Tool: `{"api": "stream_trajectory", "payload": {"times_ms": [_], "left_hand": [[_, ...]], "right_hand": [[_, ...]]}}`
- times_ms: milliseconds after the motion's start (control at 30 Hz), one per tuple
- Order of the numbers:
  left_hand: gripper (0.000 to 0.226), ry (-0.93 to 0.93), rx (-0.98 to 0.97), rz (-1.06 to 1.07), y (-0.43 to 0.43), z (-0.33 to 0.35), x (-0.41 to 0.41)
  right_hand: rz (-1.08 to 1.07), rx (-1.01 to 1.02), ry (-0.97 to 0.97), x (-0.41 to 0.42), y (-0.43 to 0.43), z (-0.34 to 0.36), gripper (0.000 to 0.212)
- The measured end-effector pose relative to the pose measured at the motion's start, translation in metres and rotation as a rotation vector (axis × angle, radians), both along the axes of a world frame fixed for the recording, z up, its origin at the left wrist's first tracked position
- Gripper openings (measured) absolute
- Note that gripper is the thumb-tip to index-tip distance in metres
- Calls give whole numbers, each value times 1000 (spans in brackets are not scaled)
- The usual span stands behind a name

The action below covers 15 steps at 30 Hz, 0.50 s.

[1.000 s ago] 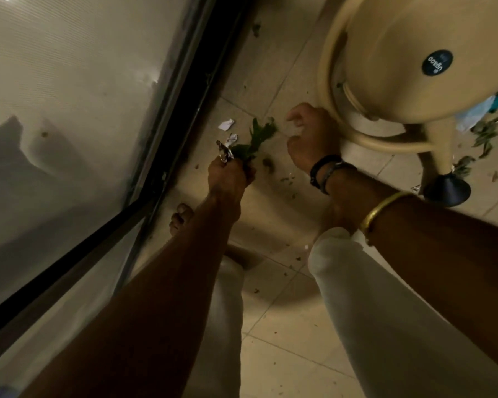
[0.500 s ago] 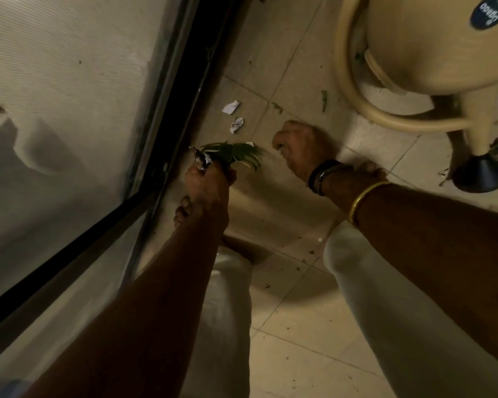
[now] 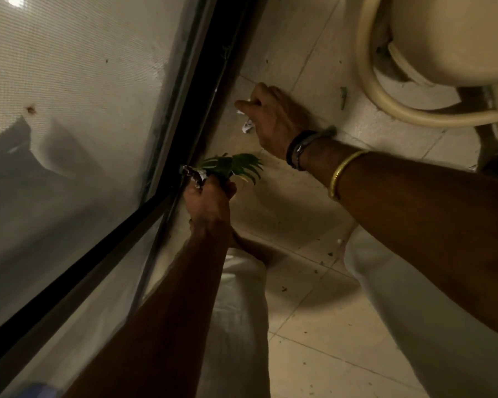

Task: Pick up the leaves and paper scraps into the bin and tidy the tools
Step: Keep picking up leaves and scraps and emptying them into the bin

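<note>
My left hand [image 3: 209,201] grips a bunch of green leaves [image 3: 236,165] together with crumpled paper scraps [image 3: 194,175], held low over the tiled floor beside the door track. Further out, my right hand [image 3: 270,116] is curled over white paper scraps [image 3: 247,127] lying on the floor near the track; its fingertips pinch one scrap at the top, mostly hidden. A small loose leaf [image 3: 342,96] lies on the tile to the right of that hand.
A mesh sliding door with a black frame [image 3: 213,81] runs along the left. A cream plastic chair [image 3: 443,38] stands upside-down-looking at the top right, its curved rail [image 3: 385,104] close to the floor. My legs in white trousers [image 3: 414,311] fill the lower part.
My right hand has moved forward and left, onto the white scraps by the door track. My left hand keeps its bunch of leaves and paper, shifted slightly with the view.
</note>
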<state>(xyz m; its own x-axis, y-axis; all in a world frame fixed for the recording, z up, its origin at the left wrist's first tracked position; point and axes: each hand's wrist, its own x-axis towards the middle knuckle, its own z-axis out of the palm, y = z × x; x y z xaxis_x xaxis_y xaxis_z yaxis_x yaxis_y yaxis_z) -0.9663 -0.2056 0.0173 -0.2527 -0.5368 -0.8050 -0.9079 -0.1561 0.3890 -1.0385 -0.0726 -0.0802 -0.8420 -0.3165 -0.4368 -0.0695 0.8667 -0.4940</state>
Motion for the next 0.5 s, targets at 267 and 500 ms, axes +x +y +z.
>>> {"api": "stream_trajectory", "payload": {"times_ms": [267, 500], "left_hand": [[24, 34, -2, -47, -10, -9, -6], [18, 52, 74, -36, 6, -1, -18]], "right_hand": [[245, 49, 86, 31, 17, 0, 44], [-38, -76, 47, 55, 38, 1, 14]]}}
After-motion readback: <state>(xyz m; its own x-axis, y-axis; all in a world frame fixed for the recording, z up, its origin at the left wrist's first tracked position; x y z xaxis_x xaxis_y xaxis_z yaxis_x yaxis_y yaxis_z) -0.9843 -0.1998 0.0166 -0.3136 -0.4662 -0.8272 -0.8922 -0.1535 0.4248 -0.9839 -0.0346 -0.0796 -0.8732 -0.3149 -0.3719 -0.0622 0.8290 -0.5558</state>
